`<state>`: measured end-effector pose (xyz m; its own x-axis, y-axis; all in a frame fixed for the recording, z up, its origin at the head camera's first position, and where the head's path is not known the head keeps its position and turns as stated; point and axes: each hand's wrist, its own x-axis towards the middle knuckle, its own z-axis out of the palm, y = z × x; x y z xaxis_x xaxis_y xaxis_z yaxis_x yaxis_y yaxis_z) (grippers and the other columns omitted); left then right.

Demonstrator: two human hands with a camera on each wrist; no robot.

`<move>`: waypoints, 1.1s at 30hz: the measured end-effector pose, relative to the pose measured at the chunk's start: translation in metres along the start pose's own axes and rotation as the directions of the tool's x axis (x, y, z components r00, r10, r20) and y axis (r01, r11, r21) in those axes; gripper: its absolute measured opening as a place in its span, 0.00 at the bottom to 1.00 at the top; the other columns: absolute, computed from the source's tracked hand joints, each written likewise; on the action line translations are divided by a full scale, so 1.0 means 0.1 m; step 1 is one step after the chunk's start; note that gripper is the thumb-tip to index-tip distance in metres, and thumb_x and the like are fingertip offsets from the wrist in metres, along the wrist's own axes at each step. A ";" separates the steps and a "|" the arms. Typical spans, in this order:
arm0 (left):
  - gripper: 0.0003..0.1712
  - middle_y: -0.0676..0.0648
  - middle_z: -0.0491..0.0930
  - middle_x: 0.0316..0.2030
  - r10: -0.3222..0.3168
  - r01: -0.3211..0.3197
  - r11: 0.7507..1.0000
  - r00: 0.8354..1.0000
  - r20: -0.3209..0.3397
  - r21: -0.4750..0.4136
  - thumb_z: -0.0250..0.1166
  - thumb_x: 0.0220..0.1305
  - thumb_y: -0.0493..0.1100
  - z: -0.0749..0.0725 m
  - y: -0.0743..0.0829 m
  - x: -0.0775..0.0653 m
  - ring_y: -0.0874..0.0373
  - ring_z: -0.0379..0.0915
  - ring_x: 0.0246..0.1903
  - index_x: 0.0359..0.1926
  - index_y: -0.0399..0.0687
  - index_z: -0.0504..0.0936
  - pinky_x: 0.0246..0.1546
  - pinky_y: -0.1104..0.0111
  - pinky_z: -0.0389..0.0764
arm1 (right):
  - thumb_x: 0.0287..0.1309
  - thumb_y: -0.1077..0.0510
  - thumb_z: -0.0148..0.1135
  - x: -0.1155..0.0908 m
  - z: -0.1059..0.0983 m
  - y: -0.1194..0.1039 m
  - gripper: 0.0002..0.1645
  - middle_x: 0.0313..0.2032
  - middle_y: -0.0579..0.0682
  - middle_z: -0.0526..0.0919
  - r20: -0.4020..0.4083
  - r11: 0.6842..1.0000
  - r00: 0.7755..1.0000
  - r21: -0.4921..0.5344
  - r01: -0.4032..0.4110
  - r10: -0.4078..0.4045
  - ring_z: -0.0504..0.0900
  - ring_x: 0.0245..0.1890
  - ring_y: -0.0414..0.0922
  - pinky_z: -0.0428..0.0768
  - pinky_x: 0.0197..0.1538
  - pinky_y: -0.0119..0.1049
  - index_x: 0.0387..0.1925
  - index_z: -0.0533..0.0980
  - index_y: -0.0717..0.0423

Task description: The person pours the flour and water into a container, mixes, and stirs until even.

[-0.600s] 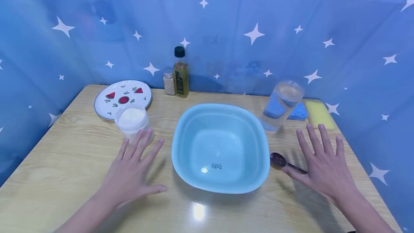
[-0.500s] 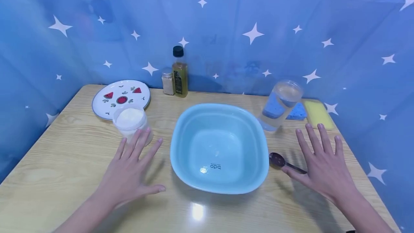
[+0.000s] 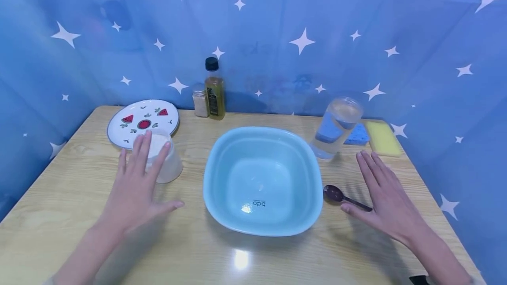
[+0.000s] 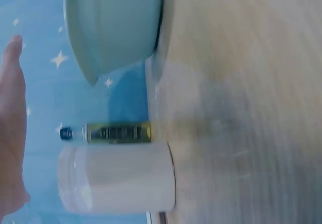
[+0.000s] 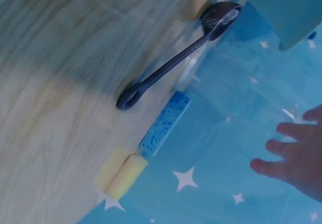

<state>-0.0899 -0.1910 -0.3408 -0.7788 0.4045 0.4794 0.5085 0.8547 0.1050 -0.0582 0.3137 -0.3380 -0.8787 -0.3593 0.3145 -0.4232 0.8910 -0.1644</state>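
Observation:
My left hand is raised with fingers spread, overlapping a clear jar of white powder in the head view. In the left wrist view the jar stands upright, and the hand shows at the edge, holding nothing. On the other side, my right hand hovers palm down, fingers straight and thumb out, beside a dark long-handled scoop. The scoop lies on the table in the right wrist view. Between the hands sits a light blue plastic basin, nothing visible inside.
A watermelon-patterned plate lies behind the jar. At the back stand an oil bottle and a small shaker jar. Right of the basin are a clear cup of water, a blue sponge and a yellow sponge.
My left hand has moved forward and left, now over the jar in the head view. The right hand's fingers have come closer together. The view has shifted slightly.

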 end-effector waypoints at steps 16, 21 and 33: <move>0.59 0.48 0.34 0.72 -0.328 0.215 0.888 0.915 -0.233 -0.407 0.61 0.45 0.73 0.28 -0.36 -0.03 0.50 0.29 0.70 0.72 0.49 0.51 0.60 0.39 0.45 | 0.63 0.64 0.52 0.11 0.17 -0.36 0.53 0.61 0.60 0.62 0.182 0.745 0.978 0.637 -0.196 0.102 0.67 0.57 0.58 0.73 0.53 0.47 0.71 0.28 0.38; 0.51 0.53 0.35 0.72 -0.445 0.285 0.776 0.879 -0.170 -0.562 0.61 0.53 0.63 0.31 -0.36 -0.05 0.57 0.29 0.70 0.72 0.56 0.48 0.62 0.40 0.37 | 0.64 0.62 0.52 0.18 0.25 -0.43 0.52 0.55 0.57 0.65 0.230 0.687 0.971 0.694 -0.216 0.073 0.74 0.50 0.54 0.76 0.49 0.39 0.71 0.28 0.36; 0.57 0.47 0.31 0.72 -0.590 0.408 0.414 0.801 0.101 -0.814 0.63 0.57 0.45 0.41 -0.29 -0.01 0.57 0.28 0.70 0.72 0.57 0.29 0.66 0.53 0.40 | 0.60 0.56 0.59 0.18 0.34 -0.51 0.53 0.39 0.53 0.72 0.310 0.653 0.944 0.693 -0.305 0.112 0.73 0.33 0.44 0.76 0.33 0.34 0.72 0.34 0.34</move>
<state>-0.1192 -0.2028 -0.3803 -0.9611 -0.1471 0.2338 0.1919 0.2534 0.9482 -0.0597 0.2524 -0.3558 -0.9455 -0.3255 -0.0117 -0.1614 0.4995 -0.8512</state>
